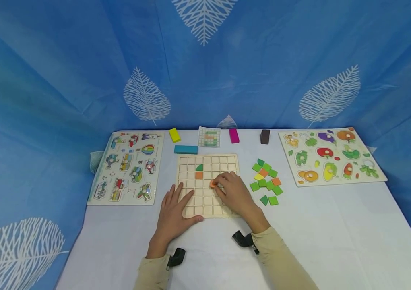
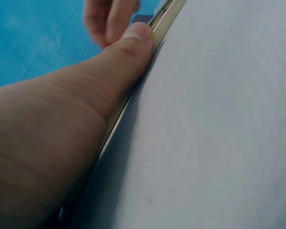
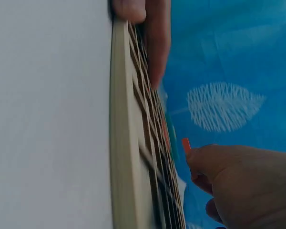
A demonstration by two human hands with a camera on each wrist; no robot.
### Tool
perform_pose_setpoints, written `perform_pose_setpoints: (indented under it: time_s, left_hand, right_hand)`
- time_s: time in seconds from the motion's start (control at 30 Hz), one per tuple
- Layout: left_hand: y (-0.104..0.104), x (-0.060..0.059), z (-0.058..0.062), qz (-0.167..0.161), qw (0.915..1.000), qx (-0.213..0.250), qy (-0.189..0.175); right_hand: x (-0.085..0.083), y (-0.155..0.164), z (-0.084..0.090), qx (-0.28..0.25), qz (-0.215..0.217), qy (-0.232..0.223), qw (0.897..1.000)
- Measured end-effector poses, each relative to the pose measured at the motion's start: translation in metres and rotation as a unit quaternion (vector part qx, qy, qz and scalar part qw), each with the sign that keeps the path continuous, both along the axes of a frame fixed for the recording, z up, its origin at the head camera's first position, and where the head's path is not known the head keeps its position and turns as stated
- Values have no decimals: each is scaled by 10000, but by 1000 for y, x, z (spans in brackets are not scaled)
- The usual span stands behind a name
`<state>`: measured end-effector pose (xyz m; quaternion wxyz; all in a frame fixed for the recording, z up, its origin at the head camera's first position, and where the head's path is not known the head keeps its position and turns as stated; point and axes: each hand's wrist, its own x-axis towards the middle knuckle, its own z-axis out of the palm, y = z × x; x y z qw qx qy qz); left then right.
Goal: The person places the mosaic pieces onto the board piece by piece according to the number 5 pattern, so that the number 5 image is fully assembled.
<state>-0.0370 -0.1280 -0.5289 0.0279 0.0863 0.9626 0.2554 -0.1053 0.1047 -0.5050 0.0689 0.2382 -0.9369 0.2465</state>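
Two hands work at a wooden grid board [image 1: 207, 185] that lies flat in the middle of the white tabletop [image 1: 335, 233]. The right hand [image 1: 235, 192] is over the right half of the board and its fingers pinch a small orange tile [image 1: 213, 184]; in the right wrist view the tile [image 3: 186, 145] stands out from the fingertips, just above the grid, not yet inside a cell. The left hand [image 1: 174, 211] rests flat on the lower left corner of the board with straight, spread fingers and holds nothing; in the left wrist view its thumb [image 2: 136, 40] presses against the board's edge. On the board already sit a green quarter-round tile [image 1: 199, 167] and, directly below and touching it, an orange square tile [image 1: 199, 175]. Just to the right of the board lies a loose heap of green, orange and yellow tiles [image 1: 266, 181]. Behind the board are a small pattern card [image 1: 209, 137], a yellow block [image 1: 174, 135], a teal block [image 1: 185, 149], a pink block [image 1: 234, 135] and a dark brown block [image 1: 265, 136]. A vehicle peg puzzle [image 1: 127, 167] is at the far left, a vegetable peg puzzle [image 1: 330, 156] at the far right.
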Motion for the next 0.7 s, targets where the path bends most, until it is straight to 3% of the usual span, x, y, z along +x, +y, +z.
perform_pose_setpoints:
  time_s: [0.3,0.7]
  left_hand:
    - [-1,0,-1,-42,10000,10,56]
    - [-1,0,2,-11,10000,25,15]
  right_hand:
    - [-11,-38,0,254,498,144,9983]
    - [-15,-45,-7,517,532,409,9964]
